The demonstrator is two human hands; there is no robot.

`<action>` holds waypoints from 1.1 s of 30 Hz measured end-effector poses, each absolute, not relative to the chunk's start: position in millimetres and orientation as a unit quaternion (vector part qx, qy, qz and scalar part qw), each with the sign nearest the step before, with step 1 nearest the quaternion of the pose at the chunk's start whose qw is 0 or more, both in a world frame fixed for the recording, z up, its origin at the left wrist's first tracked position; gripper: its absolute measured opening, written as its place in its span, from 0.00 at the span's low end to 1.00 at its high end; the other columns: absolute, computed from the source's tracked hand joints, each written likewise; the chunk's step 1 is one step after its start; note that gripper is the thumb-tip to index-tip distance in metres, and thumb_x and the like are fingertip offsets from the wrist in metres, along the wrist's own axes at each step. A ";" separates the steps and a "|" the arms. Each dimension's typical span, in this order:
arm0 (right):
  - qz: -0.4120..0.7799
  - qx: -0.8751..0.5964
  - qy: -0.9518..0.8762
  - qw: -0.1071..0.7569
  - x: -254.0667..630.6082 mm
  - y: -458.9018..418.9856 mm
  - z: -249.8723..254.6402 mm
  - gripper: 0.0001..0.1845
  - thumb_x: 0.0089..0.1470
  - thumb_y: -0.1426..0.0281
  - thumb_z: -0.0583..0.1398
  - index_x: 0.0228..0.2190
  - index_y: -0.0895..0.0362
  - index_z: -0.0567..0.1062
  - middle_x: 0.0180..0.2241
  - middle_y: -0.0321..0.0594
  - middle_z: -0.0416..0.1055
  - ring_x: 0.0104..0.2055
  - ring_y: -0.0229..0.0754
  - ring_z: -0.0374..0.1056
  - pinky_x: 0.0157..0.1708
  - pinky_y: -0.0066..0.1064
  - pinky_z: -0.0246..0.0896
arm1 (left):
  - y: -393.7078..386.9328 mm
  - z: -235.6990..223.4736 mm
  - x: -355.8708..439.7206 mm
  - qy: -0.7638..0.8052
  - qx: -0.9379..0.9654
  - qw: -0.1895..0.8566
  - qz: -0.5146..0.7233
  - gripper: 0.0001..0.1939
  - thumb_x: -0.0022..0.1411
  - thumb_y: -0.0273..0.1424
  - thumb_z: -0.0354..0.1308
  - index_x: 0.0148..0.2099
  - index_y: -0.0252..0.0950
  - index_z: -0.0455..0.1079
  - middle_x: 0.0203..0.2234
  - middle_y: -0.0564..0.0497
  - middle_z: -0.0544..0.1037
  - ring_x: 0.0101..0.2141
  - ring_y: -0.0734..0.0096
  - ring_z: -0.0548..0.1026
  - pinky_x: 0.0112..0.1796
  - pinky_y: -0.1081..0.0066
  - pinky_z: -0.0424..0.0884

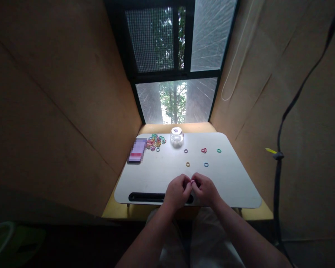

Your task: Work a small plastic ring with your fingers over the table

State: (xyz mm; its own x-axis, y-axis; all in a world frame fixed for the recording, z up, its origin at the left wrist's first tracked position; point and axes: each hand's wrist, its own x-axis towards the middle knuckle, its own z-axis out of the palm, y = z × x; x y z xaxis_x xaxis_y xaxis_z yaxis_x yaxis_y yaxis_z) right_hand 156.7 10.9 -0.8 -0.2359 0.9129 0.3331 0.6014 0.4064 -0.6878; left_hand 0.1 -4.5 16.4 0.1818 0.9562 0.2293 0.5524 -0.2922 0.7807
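My left hand (178,191) and my right hand (206,190) meet above the front of the white lap table (229,186). Pinched between their fingertips is a small pink hair tie (192,181), mostly hidden by the fingers. Beyond the hands lie a yellow hair tie (188,164) and a blue hair tie (206,164). Farther back are a purple hair tie (185,151), a small red and pink cluster of hair ties (203,150) and a green hair tie (219,150). A heap of mixed-colour hair ties (155,141) sits at the back left.
A clear round jar (176,139) stands at the table's back edge. Left of the heap lies a phone (137,150) with its screen blurred. A black slot (146,197) runs along the front edge. Walls flank both sides; a dark cord (279,186) hangs at right.
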 end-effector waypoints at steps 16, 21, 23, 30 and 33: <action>0.200 -0.502 -0.755 0.370 156.0 9.4 1.1 0.06 0.53 0.69 0.54 0.26 0.55 0.68 0.22 0.33 0.67 0.25 0.37 0.61 0.27 0.27 0.51 | -5.5 13.3 2.8 0.532 0.715 0.263 0.369 0.07 0.62 0.33 0.52 0.34 0.37 0.68 0.26 0.53 0.74 0.28 0.72 0.69 0.31 0.73 0.62; 0.195 -0.506 -0.753 0.372 156.3 7.7 4.2 0.06 0.53 0.70 0.53 0.25 0.55 0.68 0.22 0.34 0.67 0.25 0.37 0.61 0.27 0.27 0.50 | -6.7 15.0 4.4 0.535 0.718 0.255 0.366 0.08 0.62 0.34 0.51 0.34 0.37 0.69 0.27 0.53 0.74 0.28 0.72 0.70 0.31 0.73 0.63; 0.195 -0.507 -0.753 0.371 156.7 7.1 5.0 0.06 0.53 0.70 0.53 0.25 0.55 0.68 0.22 0.34 0.67 0.25 0.37 0.61 0.27 0.27 0.50 | -7.3 15.9 4.7 0.536 0.719 0.252 0.364 0.08 0.62 0.34 0.52 0.34 0.37 0.69 0.27 0.53 0.75 0.28 0.73 0.70 0.31 0.73 0.63; 0.189 -0.508 -0.753 0.375 157.2 7.2 3.4 0.06 0.51 0.71 0.54 0.25 0.55 0.68 0.22 0.33 0.66 0.25 0.36 0.60 0.27 0.27 0.48 | -8.0 15.1 6.2 0.540 0.717 0.247 0.365 0.09 0.62 0.35 0.52 0.34 0.37 0.69 0.26 0.54 0.74 0.28 0.73 0.70 0.31 0.73 0.62; 0.189 -0.509 -0.753 0.372 156.8 7.6 2.9 0.06 0.52 0.71 0.54 0.24 0.56 0.68 0.22 0.33 0.66 0.25 0.36 0.60 0.27 0.27 0.48 | -7.8 14.3 6.3 0.544 0.715 0.248 0.362 0.10 0.62 0.36 0.52 0.33 0.37 0.69 0.25 0.54 0.74 0.27 0.73 0.70 0.31 0.73 0.62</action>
